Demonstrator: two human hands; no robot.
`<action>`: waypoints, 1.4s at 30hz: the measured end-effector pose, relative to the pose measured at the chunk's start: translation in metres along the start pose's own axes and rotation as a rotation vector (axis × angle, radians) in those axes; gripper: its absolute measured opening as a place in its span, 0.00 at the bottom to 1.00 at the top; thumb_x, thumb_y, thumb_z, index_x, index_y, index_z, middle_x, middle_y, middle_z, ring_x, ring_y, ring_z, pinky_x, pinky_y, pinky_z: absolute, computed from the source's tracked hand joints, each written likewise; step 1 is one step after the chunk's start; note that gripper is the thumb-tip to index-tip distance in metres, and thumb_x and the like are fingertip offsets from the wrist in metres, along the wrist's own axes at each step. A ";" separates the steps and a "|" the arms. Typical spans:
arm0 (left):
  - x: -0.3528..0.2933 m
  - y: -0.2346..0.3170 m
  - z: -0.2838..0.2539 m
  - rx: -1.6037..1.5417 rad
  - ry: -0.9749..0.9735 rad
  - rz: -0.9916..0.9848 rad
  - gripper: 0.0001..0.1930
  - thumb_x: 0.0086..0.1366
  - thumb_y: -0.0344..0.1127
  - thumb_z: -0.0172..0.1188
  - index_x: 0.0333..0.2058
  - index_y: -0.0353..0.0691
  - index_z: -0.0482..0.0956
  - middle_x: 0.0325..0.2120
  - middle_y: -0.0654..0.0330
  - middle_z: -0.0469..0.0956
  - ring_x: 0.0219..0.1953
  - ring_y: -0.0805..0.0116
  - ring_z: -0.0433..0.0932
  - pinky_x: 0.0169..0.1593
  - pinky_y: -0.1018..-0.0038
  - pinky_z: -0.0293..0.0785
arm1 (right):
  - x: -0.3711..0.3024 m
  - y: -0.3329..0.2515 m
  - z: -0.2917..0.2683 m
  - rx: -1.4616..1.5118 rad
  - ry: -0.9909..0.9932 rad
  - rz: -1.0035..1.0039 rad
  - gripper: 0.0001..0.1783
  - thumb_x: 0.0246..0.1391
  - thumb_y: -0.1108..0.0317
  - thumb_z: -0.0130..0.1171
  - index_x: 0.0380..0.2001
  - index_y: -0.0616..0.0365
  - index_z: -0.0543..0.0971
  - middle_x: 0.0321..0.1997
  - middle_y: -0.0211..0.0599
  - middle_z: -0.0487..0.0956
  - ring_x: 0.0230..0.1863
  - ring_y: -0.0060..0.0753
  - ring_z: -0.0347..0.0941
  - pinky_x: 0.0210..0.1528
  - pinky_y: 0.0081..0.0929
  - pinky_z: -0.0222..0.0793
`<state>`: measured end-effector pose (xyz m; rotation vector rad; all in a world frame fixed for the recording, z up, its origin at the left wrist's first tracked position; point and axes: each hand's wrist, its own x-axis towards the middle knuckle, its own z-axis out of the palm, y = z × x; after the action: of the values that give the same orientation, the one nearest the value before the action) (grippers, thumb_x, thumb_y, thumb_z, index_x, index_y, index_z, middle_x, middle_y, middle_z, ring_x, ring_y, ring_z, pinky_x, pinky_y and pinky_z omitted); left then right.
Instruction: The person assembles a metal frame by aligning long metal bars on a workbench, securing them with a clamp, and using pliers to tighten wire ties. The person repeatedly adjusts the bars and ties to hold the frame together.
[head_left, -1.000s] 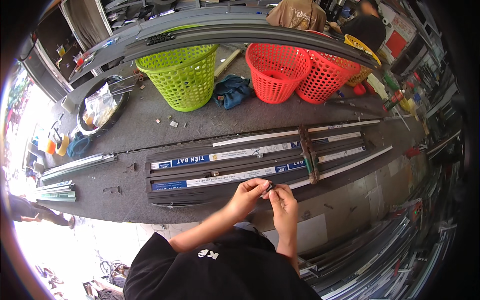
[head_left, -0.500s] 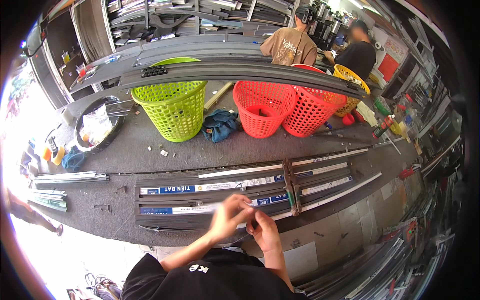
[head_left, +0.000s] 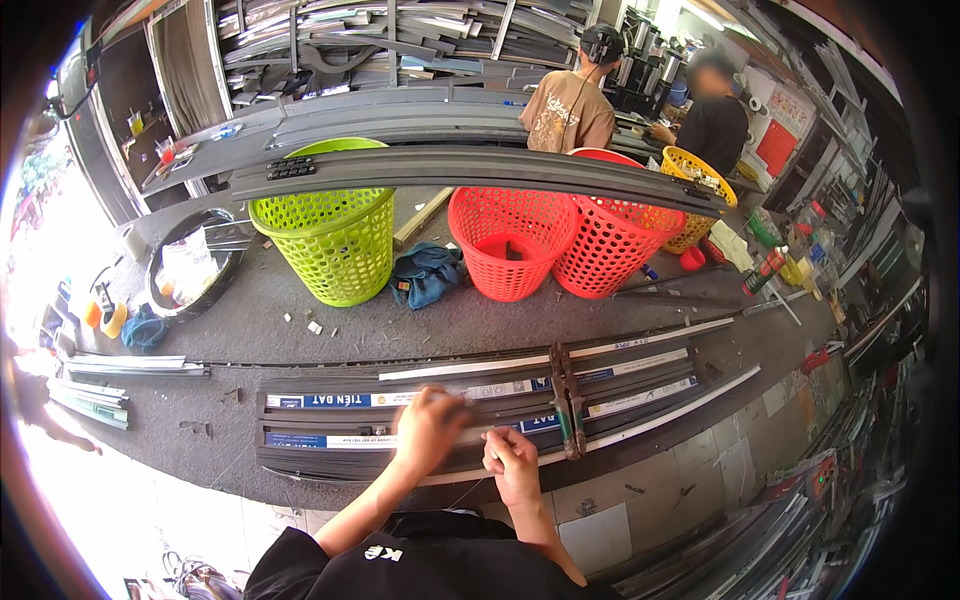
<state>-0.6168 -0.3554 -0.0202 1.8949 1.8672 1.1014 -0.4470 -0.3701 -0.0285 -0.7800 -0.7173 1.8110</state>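
Note:
My left hand (head_left: 428,430) is smeared by motion over the middle of a bundle of dark long profiles (head_left: 330,460). Something dark shows by its fingertips, too blurred to name. Just to its right, my right hand (head_left: 512,468) has its fingers closed in a pinch. A thin thread-like line (head_left: 470,492) runs down and left from that hand; what else the fingers hold is hidden. White-and-blue printed strips (head_left: 350,400) lie along the profiles. Across the bundle, right of my hands, rests a two-armed metal tool with green grips (head_left: 568,405).
Beyond the bundle stand a green basket (head_left: 335,245), two red baskets (head_left: 505,235) and a yellow one (head_left: 690,230), with long dark profiles (head_left: 480,175) lying across them. A blue cloth (head_left: 428,275) sits between baskets. Two people (head_left: 572,105) work at the back.
My hands have moved apart: the left slid left and turned over, the right lowered slightly. A thin line now shows by the right hand. The whole view has shifted slightly.

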 end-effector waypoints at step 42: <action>-0.156 -0.123 -0.191 0.163 0.040 0.098 0.11 0.57 0.37 0.70 0.40 0.48 0.84 0.38 0.66 0.79 0.44 0.65 0.77 0.51 0.67 0.70 | -0.072 0.141 0.120 -0.349 0.067 0.037 0.06 0.62 0.69 0.63 0.33 0.60 0.81 0.29 0.26 0.78 0.20 0.09 0.58 0.22 0.13 0.49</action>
<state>-0.8169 -0.5456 -0.0226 2.0887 1.9582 1.0517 -0.5972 -0.4985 -0.0491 -1.0829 -0.9955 1.7045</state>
